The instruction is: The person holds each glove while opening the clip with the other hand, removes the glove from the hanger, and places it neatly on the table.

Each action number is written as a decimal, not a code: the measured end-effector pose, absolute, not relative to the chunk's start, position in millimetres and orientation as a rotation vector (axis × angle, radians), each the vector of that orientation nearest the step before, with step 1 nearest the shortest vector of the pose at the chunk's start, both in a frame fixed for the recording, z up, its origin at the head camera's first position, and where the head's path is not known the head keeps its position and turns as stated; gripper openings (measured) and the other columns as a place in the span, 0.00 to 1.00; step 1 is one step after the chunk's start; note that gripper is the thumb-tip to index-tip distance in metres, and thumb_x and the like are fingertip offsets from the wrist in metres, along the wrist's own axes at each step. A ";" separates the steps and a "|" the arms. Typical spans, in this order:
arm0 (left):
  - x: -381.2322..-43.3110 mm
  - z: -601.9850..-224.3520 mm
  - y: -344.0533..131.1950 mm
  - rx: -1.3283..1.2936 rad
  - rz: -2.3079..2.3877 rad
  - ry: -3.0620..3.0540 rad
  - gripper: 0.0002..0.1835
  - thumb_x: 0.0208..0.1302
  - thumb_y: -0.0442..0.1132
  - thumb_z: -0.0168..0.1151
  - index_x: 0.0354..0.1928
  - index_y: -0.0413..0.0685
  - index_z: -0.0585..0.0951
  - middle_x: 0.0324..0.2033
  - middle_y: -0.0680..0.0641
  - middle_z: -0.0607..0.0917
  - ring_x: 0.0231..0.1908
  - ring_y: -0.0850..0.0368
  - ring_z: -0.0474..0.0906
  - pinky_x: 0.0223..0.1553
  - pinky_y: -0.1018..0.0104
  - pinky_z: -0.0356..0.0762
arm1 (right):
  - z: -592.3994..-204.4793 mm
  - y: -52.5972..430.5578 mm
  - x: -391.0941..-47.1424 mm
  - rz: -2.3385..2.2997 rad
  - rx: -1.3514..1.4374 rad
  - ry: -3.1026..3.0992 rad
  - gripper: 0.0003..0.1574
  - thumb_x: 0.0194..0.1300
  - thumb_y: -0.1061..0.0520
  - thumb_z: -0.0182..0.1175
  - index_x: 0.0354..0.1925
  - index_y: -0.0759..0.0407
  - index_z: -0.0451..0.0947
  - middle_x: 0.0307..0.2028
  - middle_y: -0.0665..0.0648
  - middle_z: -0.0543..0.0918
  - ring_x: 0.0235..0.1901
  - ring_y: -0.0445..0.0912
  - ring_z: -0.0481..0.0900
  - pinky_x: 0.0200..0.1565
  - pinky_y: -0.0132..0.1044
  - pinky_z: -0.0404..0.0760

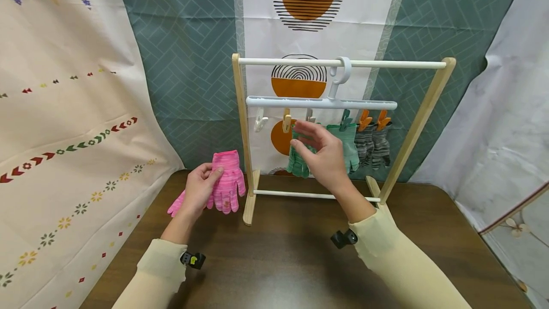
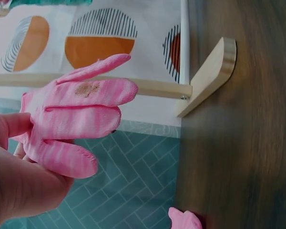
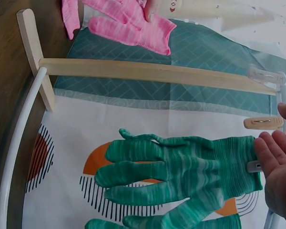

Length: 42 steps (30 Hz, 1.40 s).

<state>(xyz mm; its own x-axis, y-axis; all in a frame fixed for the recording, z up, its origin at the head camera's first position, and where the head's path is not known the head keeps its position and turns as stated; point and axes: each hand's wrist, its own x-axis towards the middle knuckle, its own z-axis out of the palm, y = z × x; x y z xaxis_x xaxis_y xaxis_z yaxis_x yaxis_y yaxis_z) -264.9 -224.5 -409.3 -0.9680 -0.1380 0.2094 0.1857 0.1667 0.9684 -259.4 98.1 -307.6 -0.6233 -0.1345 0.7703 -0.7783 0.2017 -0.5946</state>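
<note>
A pink striped knit glove [image 1: 228, 182] hangs fingers down from my left hand [image 1: 198, 189], pinched near its cuff by thumb and fingers. A brown smudge marks one of its fingers in the left wrist view. Behind that hand, a second pink glove [image 1: 176, 205] lies on the table. My right hand [image 1: 323, 156] is raised before the hanger [image 1: 291, 102], thumb and fingers apart with nothing between them. Closest to it are a beige clothespin [image 3: 263, 123] and a green glove [image 3: 190, 167] hanging from a grey clip [image 3: 253, 166]. A white clip [image 1: 259, 121] hangs at the left end.
Another green glove [image 1: 350, 147] hangs from a dark green clip [image 1: 345, 120]. To its right, orange clips [image 1: 365, 120] hold grey-black gloves [image 1: 380, 149]. The hanger hooks over a wooden rack's top bar [image 1: 394, 64]. The rack stands on a brown table [image 1: 279, 252] before patterned curtains.
</note>
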 end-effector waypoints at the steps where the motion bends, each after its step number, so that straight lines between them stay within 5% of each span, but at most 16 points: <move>1: -265.8 -409.8 -225.6 -0.045 -1.878 -2.199 0.20 0.78 0.44 0.65 0.58 0.31 0.80 0.34 0.45 0.88 0.28 0.64 0.82 0.32 0.72 0.81 | -308.6 99.4 -258.8 1.445 0.851 -1.911 0.28 0.70 0.65 0.71 0.66 0.63 0.80 0.59 0.62 0.86 0.58 0.52 0.85 0.58 0.42 0.83; 21: -293.3 -425.4 -239.0 0.058 -1.893 -2.337 0.24 0.80 0.45 0.62 0.66 0.34 0.76 0.41 0.44 0.89 0.31 0.65 0.82 0.34 0.72 0.82 | -330.3 129.5 -250.9 1.309 0.843 -1.969 0.29 0.67 0.66 0.73 0.65 0.64 0.81 0.60 0.60 0.86 0.58 0.53 0.85 0.57 0.47 0.84; 33: -314.5 -445.9 -241.4 0.087 -1.815 -2.455 0.20 0.80 0.42 0.62 0.63 0.33 0.79 0.34 0.51 0.88 0.29 0.66 0.80 0.31 0.71 0.79 | -342.7 144.2 -246.8 1.297 0.818 -1.996 0.28 0.66 0.67 0.74 0.64 0.64 0.81 0.59 0.61 0.86 0.57 0.55 0.86 0.57 0.47 0.84; 42: -327.3 -456.4 -239.4 0.118 -1.708 -2.595 0.22 0.80 0.42 0.60 0.66 0.33 0.78 0.48 0.39 0.89 0.38 0.62 0.81 0.38 0.70 0.78 | -352.7 156.2 -243.1 1.260 0.778 -2.044 0.30 0.65 0.66 0.75 0.64 0.65 0.81 0.59 0.59 0.86 0.58 0.53 0.86 0.58 0.45 0.83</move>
